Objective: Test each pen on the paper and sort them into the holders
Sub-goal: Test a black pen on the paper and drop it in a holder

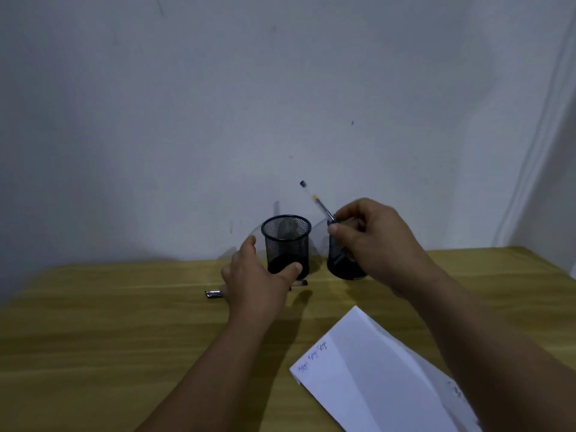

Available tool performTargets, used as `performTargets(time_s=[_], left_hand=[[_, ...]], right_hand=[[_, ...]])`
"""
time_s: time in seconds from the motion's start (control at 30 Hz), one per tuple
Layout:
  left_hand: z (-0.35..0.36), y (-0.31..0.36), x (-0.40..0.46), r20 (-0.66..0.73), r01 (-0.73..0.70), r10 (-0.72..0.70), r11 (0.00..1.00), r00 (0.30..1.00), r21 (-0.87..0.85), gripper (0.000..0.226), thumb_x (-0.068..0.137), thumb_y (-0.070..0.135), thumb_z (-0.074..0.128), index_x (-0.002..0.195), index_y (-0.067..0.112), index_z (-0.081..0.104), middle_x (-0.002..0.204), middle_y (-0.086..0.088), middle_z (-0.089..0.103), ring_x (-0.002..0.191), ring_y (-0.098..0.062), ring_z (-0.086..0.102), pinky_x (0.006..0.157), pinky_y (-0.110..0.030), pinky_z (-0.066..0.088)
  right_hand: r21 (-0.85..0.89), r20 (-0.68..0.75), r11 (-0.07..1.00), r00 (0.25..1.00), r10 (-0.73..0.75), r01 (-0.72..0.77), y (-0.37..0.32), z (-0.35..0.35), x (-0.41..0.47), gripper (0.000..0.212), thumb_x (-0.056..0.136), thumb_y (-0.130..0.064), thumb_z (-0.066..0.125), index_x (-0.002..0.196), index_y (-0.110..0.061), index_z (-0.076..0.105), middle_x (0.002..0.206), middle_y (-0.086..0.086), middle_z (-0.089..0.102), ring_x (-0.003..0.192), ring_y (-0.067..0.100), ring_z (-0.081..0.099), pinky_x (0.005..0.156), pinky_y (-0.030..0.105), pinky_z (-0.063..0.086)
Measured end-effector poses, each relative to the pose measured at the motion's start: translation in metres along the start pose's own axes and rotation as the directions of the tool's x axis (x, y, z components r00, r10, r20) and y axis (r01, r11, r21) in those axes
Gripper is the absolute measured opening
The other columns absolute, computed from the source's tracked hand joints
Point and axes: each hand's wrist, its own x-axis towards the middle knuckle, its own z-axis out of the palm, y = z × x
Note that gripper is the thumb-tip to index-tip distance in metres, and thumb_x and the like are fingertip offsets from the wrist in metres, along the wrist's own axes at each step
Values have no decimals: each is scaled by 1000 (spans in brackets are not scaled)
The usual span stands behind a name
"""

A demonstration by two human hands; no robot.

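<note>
**Pen held over the right holder**

Pen (316,199) in clear plastic is what we see in the right hand (371,241), pinched near its lower part between thumb and curled fingers. It leans up and to the left, with its dark cap end high against the wall (280,88). The hand is above the right mesh holder (338,263) and hides most of it; inside this holder we can see a dark pen-like shape.

The left hand (255,282) reaches to the left mesh holder (286,241). Its fingers are spread and relaxed, and the thumb touches the base of the holder. Under this hand another pen (213,294) lies on the wooden table (109,338); only its two ends are visible.

Near us on the right lies the white paper (374,369), with small test scribbles along its left edge.
</note>
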Motion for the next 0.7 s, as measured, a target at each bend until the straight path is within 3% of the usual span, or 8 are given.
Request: performTargets(time_s=[0.1, 0.27, 0.47, 0.7], left_hand=[[6, 7, 18, 35, 33, -36, 997, 999, 74, 100, 64, 60, 79, 146, 27, 31, 143, 2, 48, 137, -28, 31, 107, -51, 29], [14, 13, 36, 56, 29, -35, 995, 998, 101, 83, 60, 58, 81, 130, 33, 45, 128, 5, 57, 129, -27, 39, 101, -47, 28], [18, 9, 45, 49, 19, -25, 992, 998, 127, 74, 60, 63, 78, 122, 34, 50, 121, 6, 60, 126, -26, 43, 98, -47, 29], [18, 7, 46, 65, 16, -20, 997, 998, 70, 65, 62, 60, 79, 114, 36, 50, 108, 8, 53, 124, -26, 42, 100, -46, 31]], right_hand=[[-243, 55, 965, 994, -90, 101, -14, 0, 29, 10, 90, -27, 67, 93, -19, 71, 85, -6, 67, 80, 12, 63, 65, 25, 47], [-513, 213, 821, 964, -158, 248, -23, 18, 69, 14, 84, -27, 73, 89, -14, 74, 91, 5, 72, 88, 22, 64, 71, 29, 47], [-588, 345, 757, 935, -84, 284, -21, 37, 89, 23, 84, -32, 74, 101, -15, 74, 101, 9, 71, 94, 26, 64, 78, 36, 55], [-629, 367, 731, 930, -21, 265, -11, 45, 92, 30, 84, -39, 72, 107, -19, 73, 107, 8, 69, 98, 27, 63, 84, 42, 55]])
